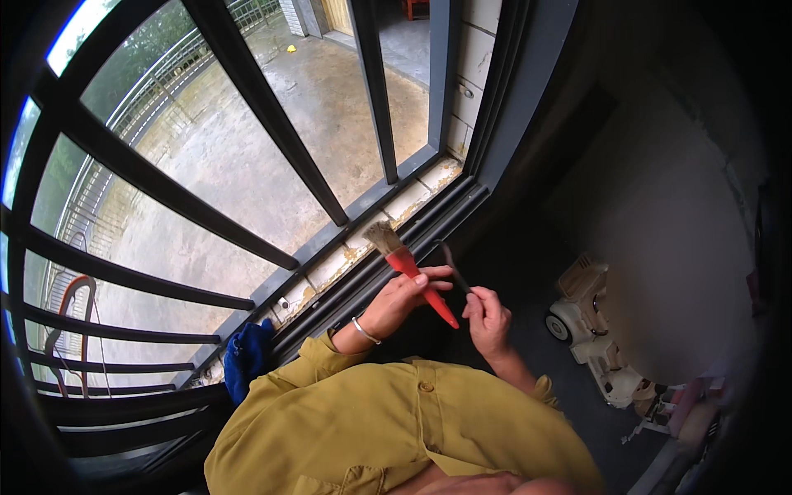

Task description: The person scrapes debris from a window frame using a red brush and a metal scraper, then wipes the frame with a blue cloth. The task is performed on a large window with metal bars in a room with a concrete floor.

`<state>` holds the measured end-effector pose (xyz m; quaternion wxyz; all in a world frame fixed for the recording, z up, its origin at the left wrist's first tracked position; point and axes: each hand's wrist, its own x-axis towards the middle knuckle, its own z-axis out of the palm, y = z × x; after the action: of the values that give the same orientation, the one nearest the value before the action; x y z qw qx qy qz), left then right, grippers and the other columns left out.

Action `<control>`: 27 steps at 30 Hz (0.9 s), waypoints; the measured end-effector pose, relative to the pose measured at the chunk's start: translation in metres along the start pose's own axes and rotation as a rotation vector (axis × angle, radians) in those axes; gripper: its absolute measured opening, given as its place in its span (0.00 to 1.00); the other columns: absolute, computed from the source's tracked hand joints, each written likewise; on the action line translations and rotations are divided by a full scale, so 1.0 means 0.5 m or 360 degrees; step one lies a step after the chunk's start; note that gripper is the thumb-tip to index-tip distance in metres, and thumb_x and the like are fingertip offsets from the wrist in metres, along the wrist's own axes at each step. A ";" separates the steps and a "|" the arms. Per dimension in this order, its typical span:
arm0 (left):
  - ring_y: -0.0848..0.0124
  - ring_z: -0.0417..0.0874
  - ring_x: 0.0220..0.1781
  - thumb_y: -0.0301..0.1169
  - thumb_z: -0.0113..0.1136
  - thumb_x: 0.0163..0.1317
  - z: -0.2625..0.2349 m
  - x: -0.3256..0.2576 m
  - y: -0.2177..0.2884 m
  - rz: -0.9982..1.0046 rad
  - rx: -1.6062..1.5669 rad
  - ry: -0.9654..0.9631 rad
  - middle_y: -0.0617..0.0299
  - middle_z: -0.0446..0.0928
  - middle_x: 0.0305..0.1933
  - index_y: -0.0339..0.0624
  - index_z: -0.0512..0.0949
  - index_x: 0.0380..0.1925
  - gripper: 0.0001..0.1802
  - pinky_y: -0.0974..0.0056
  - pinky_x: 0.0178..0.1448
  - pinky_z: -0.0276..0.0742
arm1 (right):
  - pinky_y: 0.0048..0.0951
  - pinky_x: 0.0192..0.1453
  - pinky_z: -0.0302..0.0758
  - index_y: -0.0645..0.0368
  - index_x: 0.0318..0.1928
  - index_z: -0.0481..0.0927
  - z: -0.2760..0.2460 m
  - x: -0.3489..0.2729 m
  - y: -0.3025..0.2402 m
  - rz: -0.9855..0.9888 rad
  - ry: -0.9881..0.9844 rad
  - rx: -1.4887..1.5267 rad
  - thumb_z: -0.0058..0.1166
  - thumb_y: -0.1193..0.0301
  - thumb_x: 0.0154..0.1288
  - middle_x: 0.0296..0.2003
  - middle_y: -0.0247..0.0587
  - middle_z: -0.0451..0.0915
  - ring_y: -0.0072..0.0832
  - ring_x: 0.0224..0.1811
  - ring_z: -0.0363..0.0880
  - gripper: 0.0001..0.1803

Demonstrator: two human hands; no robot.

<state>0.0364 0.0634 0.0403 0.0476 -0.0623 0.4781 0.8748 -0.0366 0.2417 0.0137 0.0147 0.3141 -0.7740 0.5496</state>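
By the barred window (247, 165) sill at 12 o'clock, the left hand (400, 299) is gripping a red-handled paintbrush (408, 266); the right hand (487, 318) is pinching a thin dark tool (452, 266).

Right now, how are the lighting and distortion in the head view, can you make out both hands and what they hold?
Head view: daylight through the window bars is bright, the room at right is dark and murky; the fisheye bends the bars near the rim. Left hand on the red-handled brush is clearly lit; the thin dark tool in the right hand blends into the shadow.
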 end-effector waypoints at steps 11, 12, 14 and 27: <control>0.71 0.74 0.50 0.43 0.38 0.68 0.011 -0.052 0.006 0.0162 -0.0020 0.0170 0.57 0.73 0.48 0.33 0.70 0.51 0.24 0.65 0.56 0.68 | 0.28 0.25 0.72 0.60 0.44 0.73 0.048 0.036 -0.082 -0.0897 -0.0224 -0.0352 0.65 0.72 0.47 0.25 0.40 0.73 0.35 0.22 0.75 0.22; 0.71 0.74 0.49 0.43 0.38 0.68 0.008 -0.056 0.007 0.0184 -0.0018 0.0183 0.57 0.74 0.48 0.33 0.70 0.50 0.24 0.65 0.55 0.68 | 0.28 0.24 0.71 0.60 0.44 0.73 0.054 0.045 -0.079 -0.0974 -0.0254 -0.0428 0.64 0.73 0.47 0.23 0.39 0.73 0.34 0.21 0.74 0.21; 0.72 0.75 0.47 0.44 0.38 0.68 -0.002 -0.066 0.002 0.0229 -0.0030 0.0224 0.58 0.74 0.46 0.33 0.71 0.50 0.25 0.66 0.54 0.69 | 0.29 0.25 0.72 0.60 0.43 0.75 0.058 0.067 -0.111 -0.0922 -0.0340 -0.0342 0.62 0.75 0.48 0.24 0.41 0.75 0.36 0.22 0.75 0.18; 0.77 0.77 0.31 0.38 0.46 0.66 -0.046 -0.088 -0.015 0.0375 0.0417 0.0467 0.61 0.78 0.33 0.35 0.77 0.42 0.17 0.73 0.39 0.75 | 0.30 0.32 0.74 0.60 0.39 0.76 0.119 0.277 -0.117 -0.0852 -0.0459 -0.0545 0.56 0.75 0.56 0.29 0.43 0.78 0.37 0.29 0.78 0.09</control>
<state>0.0825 0.0472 0.0285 -0.1174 -0.1259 0.5934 0.7863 -0.0991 0.1137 0.0903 0.1013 0.5734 -0.7392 0.3385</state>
